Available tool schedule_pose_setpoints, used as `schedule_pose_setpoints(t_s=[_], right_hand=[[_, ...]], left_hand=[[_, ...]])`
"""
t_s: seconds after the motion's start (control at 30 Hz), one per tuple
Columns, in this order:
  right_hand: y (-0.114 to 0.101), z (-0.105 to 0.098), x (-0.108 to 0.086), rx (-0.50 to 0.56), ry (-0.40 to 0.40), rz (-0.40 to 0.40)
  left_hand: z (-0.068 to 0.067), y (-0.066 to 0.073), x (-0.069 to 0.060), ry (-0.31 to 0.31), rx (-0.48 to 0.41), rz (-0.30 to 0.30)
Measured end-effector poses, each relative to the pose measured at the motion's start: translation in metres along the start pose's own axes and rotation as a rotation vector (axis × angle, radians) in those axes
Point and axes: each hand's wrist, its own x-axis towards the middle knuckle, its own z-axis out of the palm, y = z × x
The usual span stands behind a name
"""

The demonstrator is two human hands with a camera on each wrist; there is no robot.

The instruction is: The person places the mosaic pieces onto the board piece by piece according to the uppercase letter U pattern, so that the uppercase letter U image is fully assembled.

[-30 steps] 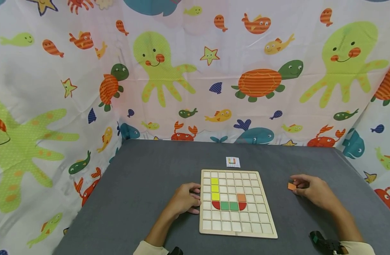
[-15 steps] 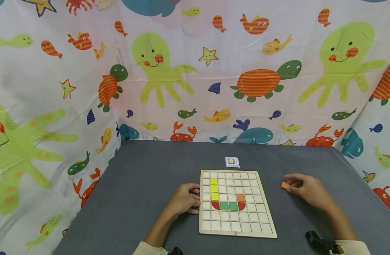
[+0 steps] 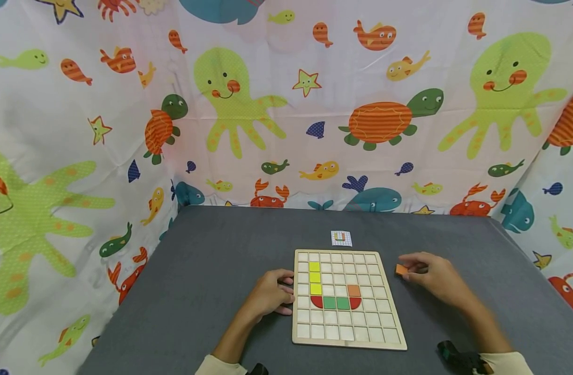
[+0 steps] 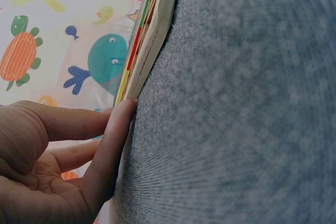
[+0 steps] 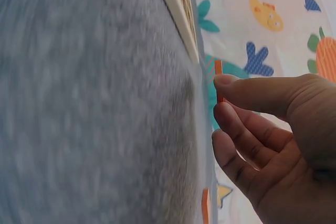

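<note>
A wooden grid board (image 3: 349, 345) lies flat on the dark table. Seated in its cells are yellow tiles (image 3: 315, 277), red rounded tiles (image 3: 316, 301), green tiles (image 3: 336, 303) and an orange tile (image 3: 353, 290). My left hand (image 3: 270, 292) rests against the board's left edge; in the left wrist view its fingertips (image 4: 126, 106) touch the side of the frame. Off the board's right edge, my right hand (image 3: 434, 273) pinches a square orange tile (image 3: 401, 270) between thumb and fingers, seen edge-on in the right wrist view. The tile is apart from the board.
Just behind the board lies a small card (image 3: 341, 238) printed with a coloured grid pattern. A curtain (image 3: 277, 104) with sea animals hangs around the table (image 3: 230, 245). An orange strip (image 5: 205, 206) shows low in the right wrist view; I cannot tell what it is.
My right hand has moved left with the orange tile, closer to the board's right edge. The left hand and the board have stayed in place.
</note>
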Motion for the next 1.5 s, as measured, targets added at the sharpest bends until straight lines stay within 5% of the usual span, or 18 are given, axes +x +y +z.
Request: schedule_pose_setpoints(t_s=[0.4, 1.5], right_hand=[[-0.033, 0.015, 0.002, 0.135, -0.042, -0.082], [-0.065, 0.052, 0.020, 0.141, -0.148, -0.190]], left_hand=[[-0.001, 0.001, -0.003, -0.003, -0.009, 0.016], [-0.001, 0.000, -0.003, -0.009, -0.007, 0.008]])
